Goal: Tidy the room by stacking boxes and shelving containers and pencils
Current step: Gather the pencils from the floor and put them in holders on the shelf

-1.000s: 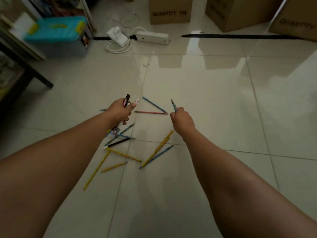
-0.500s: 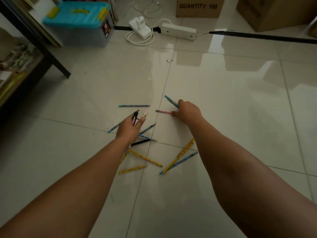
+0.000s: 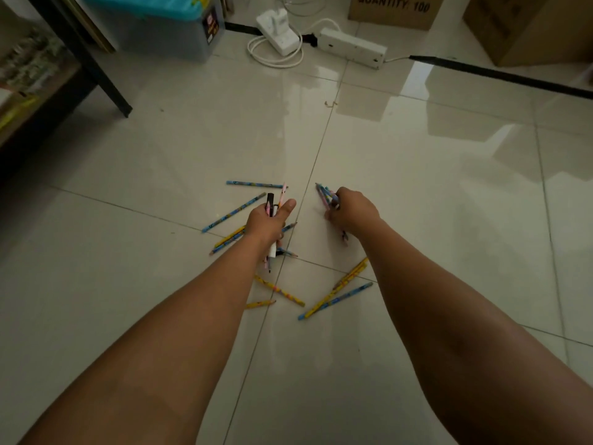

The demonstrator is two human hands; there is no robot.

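Two hands are stretched out over a glossy tiled floor [image 3: 417, 187], each w/ pencils in its grip. A small bundle [image 3: 275, 203] — a black marker-like stick, a pink pencil, approx. one or two more — is clasped by the left hand [image 3: 266, 224], fingers curled round it, thumb laid up along the side; the bundle's lower ends are seen sticking out below the wrist. A few blue pencils [image 3: 324, 194] are pinched by the right hand [image 3: 351, 210], fingers bent round them, tips fanned up and to the left; exact count can't be told.

Loose pencils are scattered on the tiles betw. and under the forearms: a blue one [image 3: 253, 184] just beyond the left hand, another blue one [image 3: 234, 212] angled to its left, yellow ones [image 3: 279, 290] near the left forearm, and a yellow-and-blue pair [image 3: 337, 298] beside the right forearm.

Farther off, a grey storage bin w/ a teal lid [image 3: 154, 24] is set by a dark shelf leg [image 3: 93, 65]. A white power strip [image 3: 351, 48] w/ coiled cable and cardboard boxes [image 3: 394, 9] are seen along the top edge.
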